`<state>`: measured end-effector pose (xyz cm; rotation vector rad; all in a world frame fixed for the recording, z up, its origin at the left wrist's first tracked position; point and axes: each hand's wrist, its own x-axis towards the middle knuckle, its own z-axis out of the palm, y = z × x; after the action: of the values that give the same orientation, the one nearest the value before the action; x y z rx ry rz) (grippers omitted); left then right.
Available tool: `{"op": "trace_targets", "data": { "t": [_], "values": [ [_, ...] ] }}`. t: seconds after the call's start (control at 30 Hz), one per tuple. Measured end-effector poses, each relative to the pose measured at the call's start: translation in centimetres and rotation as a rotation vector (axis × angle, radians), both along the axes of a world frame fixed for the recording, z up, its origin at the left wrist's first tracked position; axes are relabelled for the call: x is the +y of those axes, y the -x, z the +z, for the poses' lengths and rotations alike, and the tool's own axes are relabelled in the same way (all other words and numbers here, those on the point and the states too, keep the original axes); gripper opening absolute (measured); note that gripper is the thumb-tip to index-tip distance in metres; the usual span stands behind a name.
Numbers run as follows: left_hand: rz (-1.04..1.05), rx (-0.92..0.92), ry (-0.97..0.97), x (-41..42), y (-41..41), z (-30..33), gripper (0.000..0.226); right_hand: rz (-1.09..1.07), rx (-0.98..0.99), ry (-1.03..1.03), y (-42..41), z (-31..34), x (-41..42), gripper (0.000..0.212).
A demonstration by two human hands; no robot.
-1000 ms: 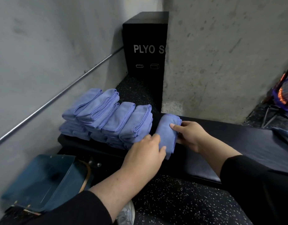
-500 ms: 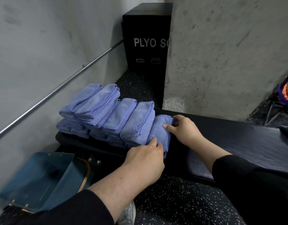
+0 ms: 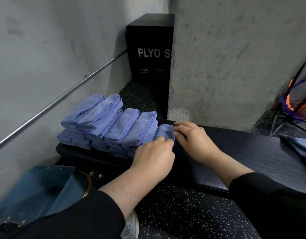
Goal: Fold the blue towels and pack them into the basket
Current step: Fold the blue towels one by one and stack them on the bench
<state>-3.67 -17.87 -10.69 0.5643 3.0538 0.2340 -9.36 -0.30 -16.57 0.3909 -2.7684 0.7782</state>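
Observation:
Several folded blue towels point(image 3: 112, 125) lie stacked in a leaning row on the left end of a black padded bench point(image 3: 235, 152). Pressed against the right end of that row is one more folded blue towel point(image 3: 163, 132). My left hand point(image 3: 154, 156) rests on its near end, and my right hand point(image 3: 192, 137) holds its far right edge with the fingertips. Both hands touch this towel. A dark blue basket point(image 3: 40, 192) stands open on the floor at lower left. An unfolded blue towel point(image 3: 302, 149) lies on the bench at far right.
A black plyo box point(image 3: 148, 54) stands in the corner behind the bench. Concrete walls close in at left and behind, with a metal rail point(image 3: 62, 99) along the left wall. An orange and blue net frame point(image 3: 298, 102) leans at far right. Speckled rubber floor point(image 3: 183, 213) lies below.
Both hands have slid the single folded towel leftward along the bench until it sits tight against the row of stacked towels. The left hand now covers its near end.

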Motion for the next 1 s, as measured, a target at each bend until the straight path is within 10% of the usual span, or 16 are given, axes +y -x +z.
{"op": "trace_targets", "data": {
  "t": [0.4, 1.0],
  "values": [
    [-0.063, 0.014, -0.396, 11.2, 0.6, 1.2, 0.022, -0.227, -0.046, -0.112, -7.7, 3.6, 15.6, 0.024],
    [-0.194, -0.234, -0.298, 22.7, -0.2, -2.5, 0.023, -1.022, -0.392, -0.296, -14.7, -1.3, 35.9, 0.017]
  ]
}}
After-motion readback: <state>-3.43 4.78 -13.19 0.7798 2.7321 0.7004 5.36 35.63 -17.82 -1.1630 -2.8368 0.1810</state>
